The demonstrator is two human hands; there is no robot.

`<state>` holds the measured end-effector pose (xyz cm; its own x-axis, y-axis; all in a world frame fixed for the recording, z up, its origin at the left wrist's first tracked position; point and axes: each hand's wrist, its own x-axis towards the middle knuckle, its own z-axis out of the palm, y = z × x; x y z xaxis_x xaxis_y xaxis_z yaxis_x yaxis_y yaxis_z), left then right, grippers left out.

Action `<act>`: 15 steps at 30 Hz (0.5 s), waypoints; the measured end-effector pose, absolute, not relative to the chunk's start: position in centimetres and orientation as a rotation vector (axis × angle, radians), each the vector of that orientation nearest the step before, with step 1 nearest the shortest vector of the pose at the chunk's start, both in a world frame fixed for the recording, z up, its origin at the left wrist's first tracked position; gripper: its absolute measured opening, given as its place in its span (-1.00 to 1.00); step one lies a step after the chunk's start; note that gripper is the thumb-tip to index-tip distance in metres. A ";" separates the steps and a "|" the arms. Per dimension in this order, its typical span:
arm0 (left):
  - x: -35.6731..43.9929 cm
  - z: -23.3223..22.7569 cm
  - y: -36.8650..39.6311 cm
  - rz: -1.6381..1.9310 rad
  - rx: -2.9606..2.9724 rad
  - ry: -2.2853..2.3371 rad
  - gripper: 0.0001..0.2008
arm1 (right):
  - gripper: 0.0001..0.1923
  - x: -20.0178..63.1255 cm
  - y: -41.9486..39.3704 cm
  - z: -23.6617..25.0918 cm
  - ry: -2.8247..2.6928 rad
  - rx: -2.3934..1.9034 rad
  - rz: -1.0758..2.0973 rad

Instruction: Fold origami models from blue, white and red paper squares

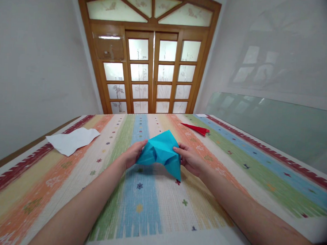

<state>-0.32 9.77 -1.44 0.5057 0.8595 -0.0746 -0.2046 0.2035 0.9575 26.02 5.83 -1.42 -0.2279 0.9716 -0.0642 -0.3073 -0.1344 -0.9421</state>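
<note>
A blue sheet of origami paper (163, 146), creased and partly folded, is held between my two hands just above the striped tablecloth. My left hand (134, 153) grips its left corner, with the fingers mostly behind the paper. On the right side my right hand (190, 158) pinches the edge, thumb on the near face and the other fingers behind. One corner of the paper points down toward the cloth and another points up and away from me.
A creased white sheet of paper (73, 140) lies at the left of the tablecloth (147, 224). Farther back on the right rests a narrow red folded paper (196, 129). A glass panel (275, 124) leans along the right wall, and wooden doors (152, 70) stand behind the table.
</note>
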 end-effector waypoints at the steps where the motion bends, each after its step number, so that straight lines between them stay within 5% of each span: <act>1: -0.6 -1.4 9.8 0.816 1.077 0.689 -0.48 | -0.72 26.1 6.0 -1.4 -1.026 -0.903 1.582; 7: -1.5 -0.7 9.5 0.845 0.967 0.431 -0.66 | -0.75 26.5 6.5 -1.9 -0.818 -0.825 1.687; 12: 0.1 -0.5 8.3 0.922 1.271 0.447 -0.53 | -0.80 25.9 6.9 -3.2 -0.687 -0.787 1.763; 15: 1.2 -0.8 8.0 1.037 1.528 0.675 -0.72 | -0.81 25.5 7.1 -3.8 -0.640 -0.773 1.806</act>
